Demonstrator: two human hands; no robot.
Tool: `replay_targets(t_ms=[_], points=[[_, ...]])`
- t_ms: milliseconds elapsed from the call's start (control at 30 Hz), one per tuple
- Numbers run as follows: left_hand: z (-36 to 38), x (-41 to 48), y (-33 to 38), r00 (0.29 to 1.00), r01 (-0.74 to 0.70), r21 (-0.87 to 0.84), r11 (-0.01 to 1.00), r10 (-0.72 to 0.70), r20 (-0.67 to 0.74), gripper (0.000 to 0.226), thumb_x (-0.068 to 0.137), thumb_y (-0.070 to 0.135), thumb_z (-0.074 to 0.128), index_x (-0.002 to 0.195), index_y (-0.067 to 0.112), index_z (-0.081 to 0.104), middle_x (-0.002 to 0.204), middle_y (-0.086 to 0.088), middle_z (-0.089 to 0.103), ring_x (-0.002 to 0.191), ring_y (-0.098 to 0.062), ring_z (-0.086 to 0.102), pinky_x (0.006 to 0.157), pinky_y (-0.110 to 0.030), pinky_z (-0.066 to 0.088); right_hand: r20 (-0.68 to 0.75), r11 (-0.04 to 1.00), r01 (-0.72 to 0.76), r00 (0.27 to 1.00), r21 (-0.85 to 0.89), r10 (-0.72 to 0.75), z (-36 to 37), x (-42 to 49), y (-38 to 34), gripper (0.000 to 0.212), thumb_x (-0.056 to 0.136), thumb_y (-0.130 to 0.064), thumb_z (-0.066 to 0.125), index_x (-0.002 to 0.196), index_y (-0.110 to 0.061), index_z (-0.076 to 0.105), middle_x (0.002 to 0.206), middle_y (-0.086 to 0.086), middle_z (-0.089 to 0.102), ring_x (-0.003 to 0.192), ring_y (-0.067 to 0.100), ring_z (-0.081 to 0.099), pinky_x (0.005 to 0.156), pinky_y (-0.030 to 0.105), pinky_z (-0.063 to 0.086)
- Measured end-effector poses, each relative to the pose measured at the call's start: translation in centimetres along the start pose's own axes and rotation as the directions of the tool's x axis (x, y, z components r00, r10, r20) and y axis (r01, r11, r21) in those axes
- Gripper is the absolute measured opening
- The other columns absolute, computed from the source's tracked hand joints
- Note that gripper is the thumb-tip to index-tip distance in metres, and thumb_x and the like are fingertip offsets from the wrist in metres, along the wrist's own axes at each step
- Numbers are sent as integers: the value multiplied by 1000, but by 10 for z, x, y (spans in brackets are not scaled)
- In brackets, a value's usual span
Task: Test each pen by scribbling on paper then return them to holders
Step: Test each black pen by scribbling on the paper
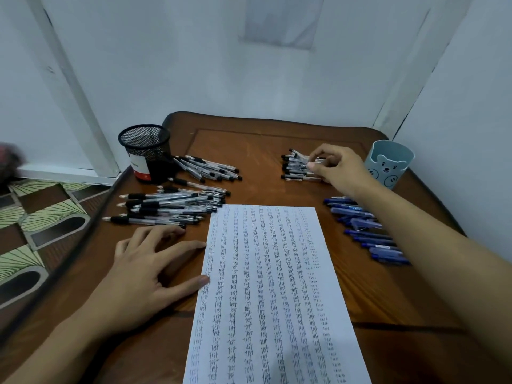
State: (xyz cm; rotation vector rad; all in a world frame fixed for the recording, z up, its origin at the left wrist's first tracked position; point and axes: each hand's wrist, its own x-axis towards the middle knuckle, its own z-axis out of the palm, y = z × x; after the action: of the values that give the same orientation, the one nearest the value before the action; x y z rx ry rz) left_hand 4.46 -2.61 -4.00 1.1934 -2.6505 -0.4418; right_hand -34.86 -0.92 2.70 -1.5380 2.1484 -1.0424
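Pinching a pen (300, 166) in the far pile (291, 177) with the right hand (336, 167), grip clamped on it. Resting the left hand (149, 275) flat on the table (263, 151), grip apart, touching the paper (266, 295).

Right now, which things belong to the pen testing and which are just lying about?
Job: paper, black pens, blue pens, mesh holder, bear holder, left hand, right hand.
Lying about: blurred dark thing at the left edge, patterned floor.

You face pale walls (194, 65) meeting in a corner; brown wooden table (249, 151) below; patterned tile floor (41, 217) at left.
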Motion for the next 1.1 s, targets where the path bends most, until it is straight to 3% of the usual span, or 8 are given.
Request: replay_targets(t_ms=[200, 433, 600, 700, 833, 1000, 1100], points=[[-1, -1, 1, 1000, 5, -7, 1000, -5, -6, 69, 72, 101, 28, 134, 73, 38, 146, 29, 29, 138, 3, 17, 114, -41, 19, -74, 999, 38, 996, -26, -39, 1, 12, 2, 3, 97, -25, 68, 98, -27, 69, 90, 0, 71, 86, 15, 63, 70, 26, 44], [-2, 0, 2, 1000, 20, -22, 1000, -20, 6, 72, 69, 103, 28, 133, 72, 39, 146, 31, 27, 140, 2, 16, 116, -41, 18, 4, 960, 151, 988, -237, -154, 5, 21, 7, 8, 102, -18, 59, 99, -24, 62, 85, -4, 63, 75, 11, 54, 62, 21, 41], [0, 0, 1, 1000, 9, -34, 999, -10, -16, 70, 70, 102, 31, 132, 72, 41, 144, 31, 29, 139, 3, 19, 115, -41, 20, -4, 933, 196, 978, -303, -207, 14, 29, 16, 6, 100, -19, 60, 103, -24, 61, 88, -2, 62, 82, 20, 58, 69, 35, 44], [0, 0, 0, 999, 15, -71, 997, -18, -40, 73, 67, 102, 37, 130, 67, 47, 141, 30, 31, 138, 4, 21, 114, -39, 19, -17, 864, 239, 961, -442, -275, 23, 33, 20, 9, 99, -19, 63, 107, -22, 60, 99, 1, 61, 98, 24, 55, 80, 36, 41], [0, -2, 0, 995, 11, -124, 992, -23, -95, 75, 64, 100, 47, 126, 58, 57, 128, 28, 32, 124, 10, 25, 107, -35, 22, -47, 796, 187, 964, -576, -260, 34, 37, 23, 13, 99, -21, 64, 111, -21, 65, 115, 4, 64, 115, 27, 50, 96, 47, 37], [-1, -3, 0, 994, 31, -162, 986, -48, -102, 70, 65, 99, 47, 123, 61, 56, 128, 38, 26, 125, 22, 15, 108, -34, 22, -126, 854, 212, 944, -475, -304, 53, 29, 12, 9, 97, -22, 66, 105, -22, 71, 109, 0, 65, 110, 23, 53, 93, 46, 35], [1, -2, -2, 993, 13, -149, 989, -30, -113, 70, 69, 97, 45, 125, 58, 57, 124, 31, 32, 124, 15, 26, 110, -37, 21, -34, 917, 325, 939, -232, -341, 71, 20, -10, 6, 95, -24, 69, 100, -22, 72, 94, -9, 68, 89, 10, 58, 87, 41, 48]])
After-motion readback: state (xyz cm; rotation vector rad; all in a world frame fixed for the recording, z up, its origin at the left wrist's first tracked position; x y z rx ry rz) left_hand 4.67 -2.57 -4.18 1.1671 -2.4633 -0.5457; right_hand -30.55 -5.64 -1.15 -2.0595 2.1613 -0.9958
